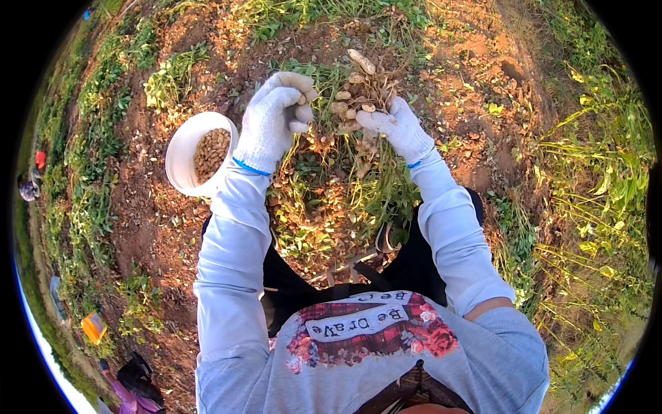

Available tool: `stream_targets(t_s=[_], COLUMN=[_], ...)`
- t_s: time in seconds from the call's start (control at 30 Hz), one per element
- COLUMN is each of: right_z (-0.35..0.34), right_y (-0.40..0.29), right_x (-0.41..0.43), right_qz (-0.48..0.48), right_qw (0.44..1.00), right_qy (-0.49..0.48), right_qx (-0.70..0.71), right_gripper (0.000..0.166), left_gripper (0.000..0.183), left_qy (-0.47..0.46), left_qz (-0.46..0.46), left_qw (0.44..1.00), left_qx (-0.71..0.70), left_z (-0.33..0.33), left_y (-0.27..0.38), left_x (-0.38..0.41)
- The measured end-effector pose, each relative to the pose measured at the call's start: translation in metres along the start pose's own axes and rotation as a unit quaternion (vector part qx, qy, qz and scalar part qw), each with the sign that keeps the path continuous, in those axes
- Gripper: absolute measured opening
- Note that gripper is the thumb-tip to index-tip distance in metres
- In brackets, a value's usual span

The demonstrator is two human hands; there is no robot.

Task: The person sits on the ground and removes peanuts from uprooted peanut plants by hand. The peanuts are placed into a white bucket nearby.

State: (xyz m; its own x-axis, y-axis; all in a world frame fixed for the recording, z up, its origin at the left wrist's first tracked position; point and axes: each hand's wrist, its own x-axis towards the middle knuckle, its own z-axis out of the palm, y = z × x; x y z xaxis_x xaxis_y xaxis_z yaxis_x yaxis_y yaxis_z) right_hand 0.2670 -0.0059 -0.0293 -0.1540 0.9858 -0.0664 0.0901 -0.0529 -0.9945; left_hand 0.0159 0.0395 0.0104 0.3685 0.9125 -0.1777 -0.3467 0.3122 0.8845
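Observation:
My right hand (401, 128), in a white knit glove, grips an uprooted peanut plant (380, 93) at its root end. Several soil-dusted pods cluster around the roots, and leafy green stems hang below the hand towards my knees. Just left of the pods is my left hand (274, 119), also gloved, with its fingers curled inward. A small brown peanut pod (302, 100) shows between its thumb and fingers; the rest of the palm is hidden. Beside my left wrist stands a white plastic bucket (177, 155), partly filled with picked peanuts (212, 152).
Reddish soil (145, 207) with scattered leaves surrounds me. Pulled plants (173, 83) lie beyond the bucket, and green rows run along the left. Tall yellowing weeds (595, 171) edge the right. At lower left are a person in purple (129, 396) and an orange-yellow container (94, 327).

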Motion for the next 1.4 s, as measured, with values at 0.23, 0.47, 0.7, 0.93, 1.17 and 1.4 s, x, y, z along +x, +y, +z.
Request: stream_targets(t_s=[0.23,0.47,0.7,0.93,1.17,1.4], right_z=[0.007,0.002,0.007,0.013,0.018,0.040], right_y=[-0.003,-0.003,-0.001,0.018,0.030,0.025], right_x=[0.001,0.001,0.011,0.018,0.018,0.024], right_qz=[-0.027,0.009,0.009,-0.034,-0.008,-0.010], right_qw=[0.998,0.994,0.989,0.948,0.967,0.943], right_qy=[-0.054,-0.108,-0.063,0.057,0.005,-0.004], right_qx=[0.023,0.017,-0.135,-0.310,-0.254,-0.332], right_gripper=[0.048,0.048,0.050,0.069,0.073,0.079], left_gripper=[0.047,0.045,0.041,0.027,0.029,0.022], left_qy=[-0.076,-0.114,-0.097,-0.186,-0.190,-0.174], left_qz=[0.168,0.224,0.152,-0.166,-0.125,-0.178], left_qw=[0.882,0.758,0.776,0.902,0.870,0.935], left_qx=[0.433,0.601,0.604,0.352,0.437,0.250], left_z=[0.018,0.007,0.007,0.034,0.021,0.001], left_y=[-0.017,-0.019,-0.013,-0.003,0.025,0.005], left_x=[-0.007,-0.013,-0.015,-0.033,-0.046,-0.054])
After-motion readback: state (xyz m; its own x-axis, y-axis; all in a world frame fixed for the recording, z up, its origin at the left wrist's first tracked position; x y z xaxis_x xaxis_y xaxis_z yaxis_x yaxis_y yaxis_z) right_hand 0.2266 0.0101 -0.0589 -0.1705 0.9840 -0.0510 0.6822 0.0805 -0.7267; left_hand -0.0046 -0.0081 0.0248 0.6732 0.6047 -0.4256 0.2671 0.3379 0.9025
